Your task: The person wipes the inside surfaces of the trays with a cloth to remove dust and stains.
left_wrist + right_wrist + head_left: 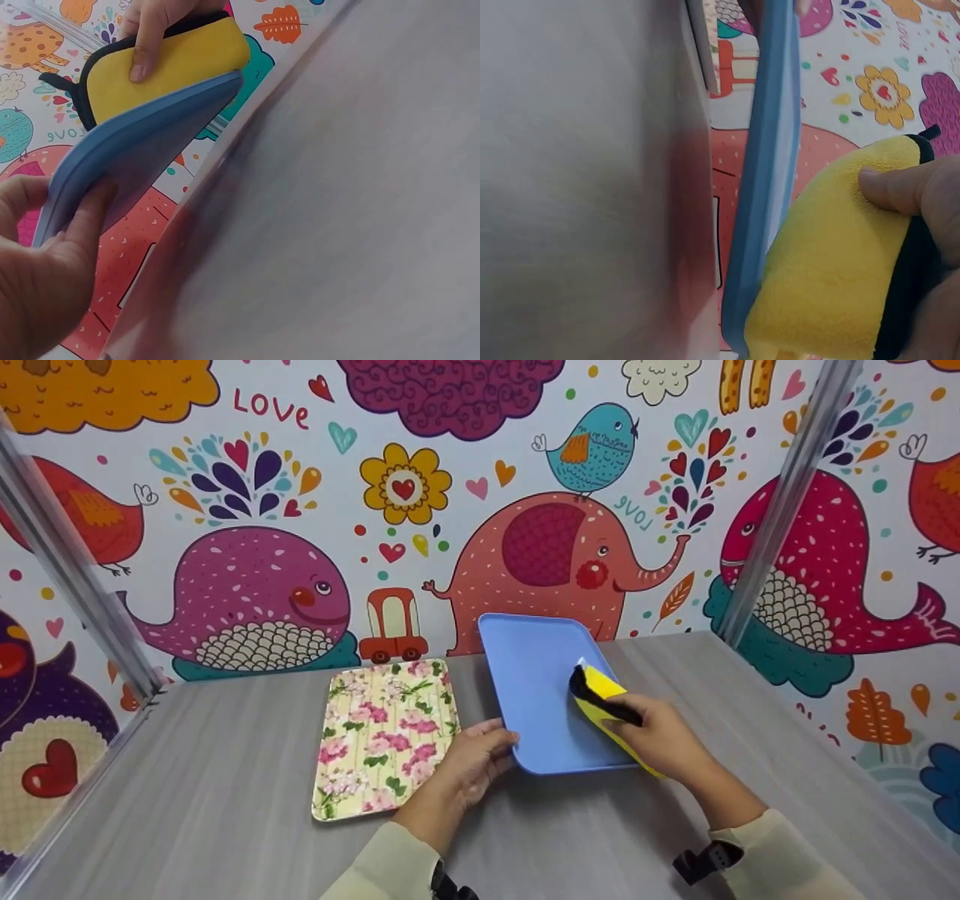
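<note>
A plain blue tray (536, 697) is tilted up off the grey table, its near edge raised toward me. My left hand (476, 757) grips its near left corner, thumb and fingers on opposite faces in the left wrist view. In my right hand (660, 735) is a folded yellow cloth (832, 262) with black edging, pinched between thumb and fingers. The cloth lies over the tray's right side and hangs past its near right corner. Left of the blue tray, a floral tray (386, 735) with pink flowers and green leaves lies flat on the table.
The grey tabletop (225, 765) runs back to a wall (405, 405) printed with cartoon animals. Metal posts stand at the left (82, 555) and right (787, 502) of the table's back edge.
</note>
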Available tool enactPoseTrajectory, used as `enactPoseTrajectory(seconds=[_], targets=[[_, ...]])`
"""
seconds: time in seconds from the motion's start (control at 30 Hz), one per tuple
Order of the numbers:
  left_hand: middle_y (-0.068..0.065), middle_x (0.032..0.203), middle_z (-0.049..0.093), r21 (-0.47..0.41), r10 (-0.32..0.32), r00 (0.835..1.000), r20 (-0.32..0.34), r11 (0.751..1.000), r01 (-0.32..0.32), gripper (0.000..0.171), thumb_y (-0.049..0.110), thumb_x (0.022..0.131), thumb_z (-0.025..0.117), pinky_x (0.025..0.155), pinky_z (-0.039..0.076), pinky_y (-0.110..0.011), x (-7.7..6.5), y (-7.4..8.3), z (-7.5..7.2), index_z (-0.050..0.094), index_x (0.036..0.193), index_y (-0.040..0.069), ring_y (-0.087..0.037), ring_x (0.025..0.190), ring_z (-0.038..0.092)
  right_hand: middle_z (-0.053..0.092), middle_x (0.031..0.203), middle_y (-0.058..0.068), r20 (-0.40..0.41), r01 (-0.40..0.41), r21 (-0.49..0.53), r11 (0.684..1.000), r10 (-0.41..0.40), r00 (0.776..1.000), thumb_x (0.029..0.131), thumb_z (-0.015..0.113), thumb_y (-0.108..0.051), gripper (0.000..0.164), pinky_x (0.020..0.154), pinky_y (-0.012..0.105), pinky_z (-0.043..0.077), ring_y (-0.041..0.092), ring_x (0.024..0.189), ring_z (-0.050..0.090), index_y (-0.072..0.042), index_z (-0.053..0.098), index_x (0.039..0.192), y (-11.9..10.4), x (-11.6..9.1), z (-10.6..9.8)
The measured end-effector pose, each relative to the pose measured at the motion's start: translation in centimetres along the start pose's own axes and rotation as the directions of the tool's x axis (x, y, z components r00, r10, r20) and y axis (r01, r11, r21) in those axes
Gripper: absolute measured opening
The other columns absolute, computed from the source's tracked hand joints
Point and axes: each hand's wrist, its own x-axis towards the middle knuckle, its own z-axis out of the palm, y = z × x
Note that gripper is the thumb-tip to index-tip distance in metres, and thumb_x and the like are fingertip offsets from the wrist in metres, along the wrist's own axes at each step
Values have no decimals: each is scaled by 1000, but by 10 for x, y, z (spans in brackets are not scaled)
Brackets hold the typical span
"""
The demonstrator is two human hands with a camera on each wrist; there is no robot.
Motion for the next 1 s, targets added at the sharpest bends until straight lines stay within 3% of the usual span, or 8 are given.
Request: enactPoseTrajectory(seconds=[0.4, 0.73, 1.0], targets=[[-19, 121, 74, 25, -7, 1000, 8, 1000, 7, 50, 2, 93, 63, 97, 59, -40, 1, 1, 2, 55, 139, -13, -19, 103, 71, 73, 124, 3, 72, 154, -104, 983, -147, 986, 94, 67, 3, 35, 112, 58, 46, 26, 115, 60, -14, 75, 123, -11, -9, 20], [-18, 125, 73, 42, -30, 999, -19, 999, 31, 48, 4, 94, 65, 100, 58, -42, -1, 0, 0, 57, 140, -9, -19, 102, 72, 74, 121, 0, 166, 340, -219, 915, -308, 937, 92, 70, 6, 36, 106, 50, 53, 21, 113, 66, -17, 74, 120, -15, -13, 31], [-18, 124, 73, 42, -43, 998, -42, 998, 45, 51, 4, 95, 64, 101, 57, -42, -2, -1, 3, 54, 143, -9, -18, 99, 71, 73, 126, -1, 212, 407, -282, 869, -357, 910, 94, 70, 3, 37, 108, 49, 52, 21, 116, 65, -17, 71, 125, -18, -16, 36]])
